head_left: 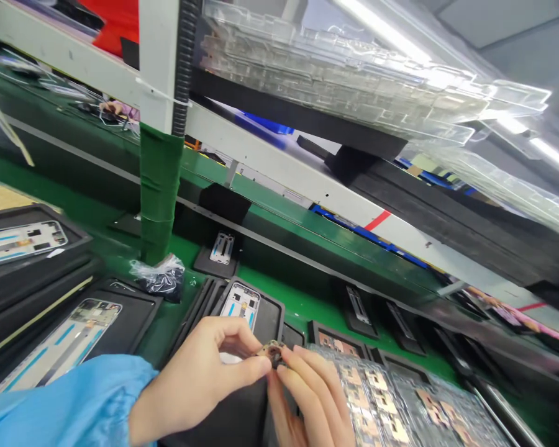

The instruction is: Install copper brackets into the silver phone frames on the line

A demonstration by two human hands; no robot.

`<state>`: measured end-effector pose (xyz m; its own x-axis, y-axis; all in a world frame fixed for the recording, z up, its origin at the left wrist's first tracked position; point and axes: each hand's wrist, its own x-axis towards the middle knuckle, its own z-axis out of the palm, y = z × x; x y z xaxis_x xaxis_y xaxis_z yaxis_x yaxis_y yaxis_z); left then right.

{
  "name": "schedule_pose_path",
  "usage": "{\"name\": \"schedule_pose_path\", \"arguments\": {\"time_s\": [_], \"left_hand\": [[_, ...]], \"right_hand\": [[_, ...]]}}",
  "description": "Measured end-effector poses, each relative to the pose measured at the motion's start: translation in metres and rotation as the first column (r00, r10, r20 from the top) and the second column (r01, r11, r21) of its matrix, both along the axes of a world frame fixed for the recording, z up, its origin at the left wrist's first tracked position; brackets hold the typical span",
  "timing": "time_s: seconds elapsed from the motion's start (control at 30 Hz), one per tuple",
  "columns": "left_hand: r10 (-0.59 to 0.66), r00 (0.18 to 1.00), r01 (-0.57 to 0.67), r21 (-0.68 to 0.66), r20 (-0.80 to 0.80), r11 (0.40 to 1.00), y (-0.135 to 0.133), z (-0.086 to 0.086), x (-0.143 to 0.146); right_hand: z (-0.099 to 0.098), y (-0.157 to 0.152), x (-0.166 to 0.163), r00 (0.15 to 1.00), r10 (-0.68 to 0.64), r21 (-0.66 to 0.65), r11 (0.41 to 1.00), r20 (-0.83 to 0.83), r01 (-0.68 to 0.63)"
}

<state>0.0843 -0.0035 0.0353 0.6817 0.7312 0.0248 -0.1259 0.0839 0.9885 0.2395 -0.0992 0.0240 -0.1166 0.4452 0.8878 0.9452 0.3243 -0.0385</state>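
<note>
A: Where is the small part held?
B: The small brownish part [274, 354] is pinched between both hands, low in the middle of the view. It is held above a black tray [272, 318] in which a phone frame [242, 304] is laid.
A: How are the fingers set?
B: The left hand [200, 372] is placed to the part's left. Its thumb and forefinger are pressed together on that side, and its other fingers are curled. The right hand [310, 397] is placed to the lower right. The part's right side is gripped at its fingertips, and its remaining fingers are laid close together, not spread.
A: Which hand is nearer, and how is the long axis laid?
B: Neither can be called nearer, since the part is touched by both where the fingertips meet. The axis cannot be told, as the part is small and half covered.
A: What is found around it?
B: Just to the right, a clear tray [382, 397] of copper-coloured pieces is set on the green belt [302, 307]. To the left, further frames [60, 344] are seen in dark trays, and a blue sleeve [65, 403] is worn on the left arm. A crumpled plastic bag [161, 276] is seen beside a green-wrapped post [158, 186]
</note>
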Motion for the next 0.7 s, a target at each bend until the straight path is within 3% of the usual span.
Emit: {"name": "schedule_pose_path", "arguments": {"time_s": [0.13, 0.2, 0.27, 0.33, 0.37, 0.43, 0.5, 0.57, 0.7], "left_hand": [[-0.019, 0.999, 0.019, 0.019, -0.036, 1.000, 0.010, 0.000, 0.003], [-0.034, 0.991, 0.061, 0.203, -0.133, 0.977, 0.025, -0.003, 0.001], [0.045, 0.957, 0.110, 0.501, -0.287, 0.858, 0.045, -0.012, 0.000], [0.159, 0.905, 0.175, 0.687, -0.394, 0.705, 0.065, -0.025, 0.001], [0.187, 0.886, 0.203, 0.719, -0.423, 0.665, 0.073, -0.033, 0.002], [0.174, 0.869, 0.249, 0.712, -0.464, 0.657, 0.082, -0.046, 0.006], [0.173, 0.860, 0.270, 0.717, -0.479, 0.643, 0.084, -0.053, 0.008], [0.166, 0.861, 0.283, 0.724, -0.481, 0.629, 0.082, -0.054, 0.007], [0.106, 0.889, 0.300, 0.741, -0.446, 0.601, 0.070, -0.047, -0.007]], "right_hand": [[0.001, 0.006, 0.013, 0.998, 0.010, -0.030, 1.000, 0.061, -0.008], [0.002, 0.004, 0.025, 0.998, -0.009, -0.052, 0.999, 0.062, 0.012], [0.006, 0.000, 0.036, 1.000, -0.013, -0.075, 0.997, 0.000, 0.013], [0.012, -0.005, 0.044, 0.990, 0.024, -0.099, 0.994, -0.142, -0.038], [0.015, -0.007, 0.047, 0.972, 0.042, -0.088, 0.994, -0.232, -0.064], [0.021, -0.005, 0.049, 0.920, 0.030, -0.040, 0.998, -0.391, -0.049], [0.023, 0.005, 0.049, 0.887, -0.015, -0.076, 0.997, -0.462, -0.023], [0.019, 0.024, 0.051, 0.901, -0.058, -0.243, 0.968, -0.431, -0.054], [0.001, 0.069, 0.056, 0.960, -0.057, -0.529, 0.843, -0.275, -0.102]]}}
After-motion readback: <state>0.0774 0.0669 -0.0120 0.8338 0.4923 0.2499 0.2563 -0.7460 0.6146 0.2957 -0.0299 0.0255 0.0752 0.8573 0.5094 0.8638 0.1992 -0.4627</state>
